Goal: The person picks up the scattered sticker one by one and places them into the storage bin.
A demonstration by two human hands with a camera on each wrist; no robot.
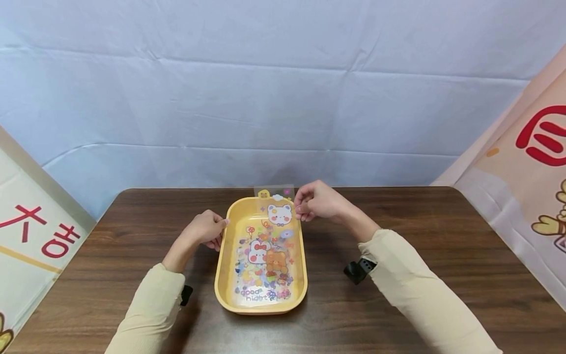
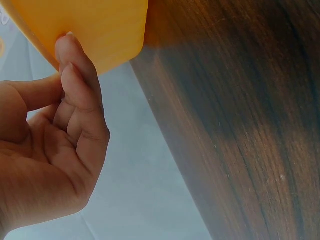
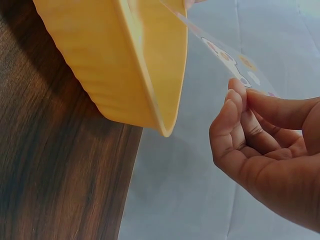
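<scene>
A deep yellow plastic tray (image 1: pixel 222 275) with rounded corners stands on the table. My left hand (image 1: pixel 208 229) pinches its left rim, thumb on top; in the left wrist view that hand's fingers (image 2: pixel 82 85) press on the outer wall. My right hand (image 1: pixel 319 200) pinches the right edge of a clear plastic sheet (image 1: pixel 280 215) near its top, just beyond the tray's right rim. Cartoon bears, a rabbit and "good night" are printed on the sheet. Its upper end sticks out past the far rim. Small colourful shapes show at its lower part; whether inside or underneath, I cannot tell.
The dark wooden table (image 1: pixel 380 314) ends just behind the tray. A pale cloth (image 1: pixel 247 98) hangs beyond that edge, with printed banners (image 1: pixel 526 167) at the sides. Black wrist devices (image 1: pixel 359 270) sit at both cuffs.
</scene>
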